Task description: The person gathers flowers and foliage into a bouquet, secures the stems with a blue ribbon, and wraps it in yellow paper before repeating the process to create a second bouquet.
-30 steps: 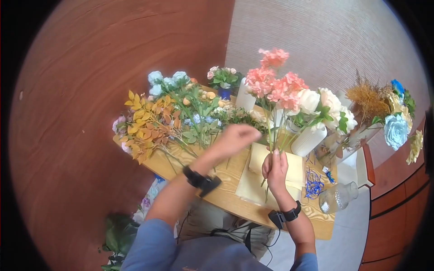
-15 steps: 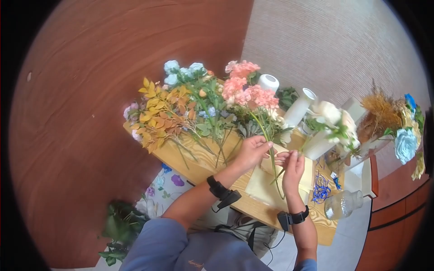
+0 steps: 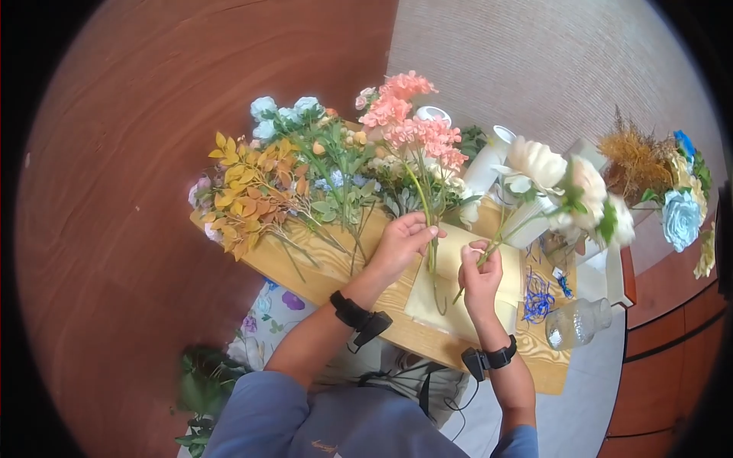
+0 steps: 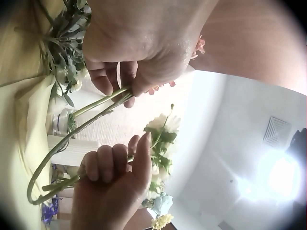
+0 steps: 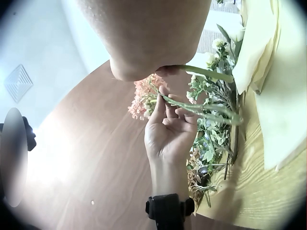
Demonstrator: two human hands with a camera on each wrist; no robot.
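My left hand pinches the thin green stems of the pink flowers between thumb and fingers. Their blossoms stand up over the back of the table, and the stem ends curve down below the hand. A short way to the right, my right hand grips a green stem of large white flowers, which lean out to the right. In the left wrist view the fingers of the right hand curl round this stem. Both hands are over the pale yellow wrapping paper.
Orange-leaved branches and light blue flowers lie on the left of the wooden table. White vases stand behind. Blue ribbon and a glass vase are at the right, below more flowers.
A second ago the right hand held the pink and white flowers together while the left was free. The left took the pink stems and moved them left, apart from the white flowers.
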